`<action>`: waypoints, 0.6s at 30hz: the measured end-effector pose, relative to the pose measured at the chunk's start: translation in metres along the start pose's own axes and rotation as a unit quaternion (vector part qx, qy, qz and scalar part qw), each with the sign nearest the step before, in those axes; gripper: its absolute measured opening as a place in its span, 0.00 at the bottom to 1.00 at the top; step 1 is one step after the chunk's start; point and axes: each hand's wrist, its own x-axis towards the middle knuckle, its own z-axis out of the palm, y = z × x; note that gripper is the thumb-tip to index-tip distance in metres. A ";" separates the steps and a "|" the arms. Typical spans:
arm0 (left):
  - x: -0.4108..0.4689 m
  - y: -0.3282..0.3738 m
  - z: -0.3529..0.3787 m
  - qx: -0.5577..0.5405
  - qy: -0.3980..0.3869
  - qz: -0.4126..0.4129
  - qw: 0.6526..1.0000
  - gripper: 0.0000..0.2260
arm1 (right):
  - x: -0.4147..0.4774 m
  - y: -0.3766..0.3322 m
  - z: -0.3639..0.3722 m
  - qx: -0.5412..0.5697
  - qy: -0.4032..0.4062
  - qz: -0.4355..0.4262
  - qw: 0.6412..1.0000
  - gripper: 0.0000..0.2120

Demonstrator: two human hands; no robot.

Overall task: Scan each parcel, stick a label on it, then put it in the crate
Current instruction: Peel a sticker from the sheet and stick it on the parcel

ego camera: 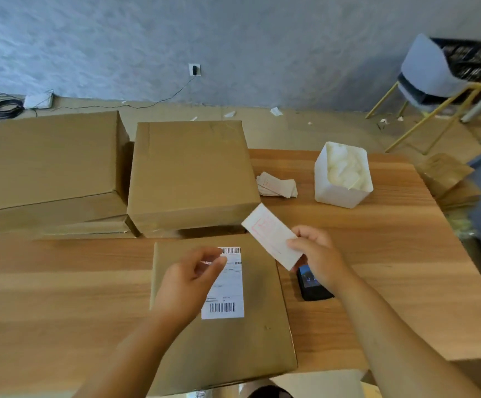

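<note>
While the parcel (219, 340) lies flat at the tabletop's (61, 297) near edge, shipping label (228, 294) face up, the left hand (187, 277) hovers over it, thumb and forefinger pinching what looks like a clear sticker (212, 262); too faint to confirm. Right hand (317, 254), apart from the left, pinches a white slip (268, 234) above the scanner (314, 288). Crate (469, 58) sits on a chair (429, 70), well beyond the far right corner. Risk: a limp sticker may fold onto the fingers or land creased over a barcode.
</note>
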 end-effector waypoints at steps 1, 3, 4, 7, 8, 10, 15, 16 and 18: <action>-0.003 0.001 -0.005 -0.031 -0.003 -0.005 1.000 0.04 | -0.006 -0.002 0.007 -0.021 -0.027 0.000 0.999 0.08; -0.008 0.002 -0.015 -0.070 -0.012 -0.008 0.997 0.06 | -0.015 -0.006 0.021 -0.056 -0.061 0.002 0.997 0.08; -0.010 0.002 -0.019 -0.086 -0.015 -0.011 0.996 0.06 | -0.018 -0.008 0.029 -0.071 -0.069 0.002 0.995 0.07; -0.019 -0.004 -0.030 -0.117 -0.017 -0.023 0.993 0.07 | -0.025 -0.009 0.047 -0.096 -0.085 0.000 0.992 0.07; -0.022 -0.006 -0.033 -0.118 -0.019 -0.024 0.993 0.07 | -0.027 -0.009 0.051 -0.099 -0.090 -0.002 0.991 0.07; -0.028 -0.011 -0.039 -0.121 -0.024 -0.023 0.992 0.07 | -0.029 -0.008 0.056 -0.107 -0.091 -0.007 0.990 0.08; -0.035 -0.018 -0.049 -0.122 -0.035 -0.016 0.992 0.07 | -0.032 -0.009 0.067 -0.114 -0.100 -0.017 0.988 0.07; -0.035 -0.019 -0.050 -0.118 -0.036 -0.014 0.992 0.07 | -0.032 -0.010 0.068 -0.114 -0.103 -0.015 0.988 0.07; -0.036 -0.020 -0.052 -0.096 -0.033 -0.011 0.995 0.07 | -0.033 -0.013 0.071 -0.110 -0.102 -0.013 0.989 0.08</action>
